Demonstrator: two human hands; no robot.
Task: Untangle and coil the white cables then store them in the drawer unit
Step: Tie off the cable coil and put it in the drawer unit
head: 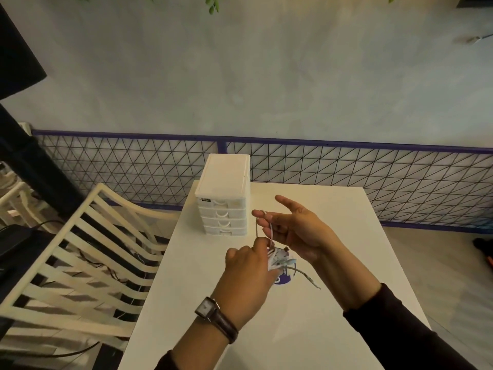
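Above the table (293, 329), mid-air: both hands work the white cables (277, 259).
Left hand (246, 273): clenched round the bundled cables, at 6 o'clock from the drawer unit (223, 194).
Right hand (296, 231): fingers hooking one loop, lifted toward 12 o'clock; thumb and forefinger spread.
Loose end (306, 279): trails toward 4 o'clock over the table.
Drawer unit: all drawers look shut.
Risk: pulling the loop hard may tighten a knot inside the bundle; a slack left grip could spill the coils.
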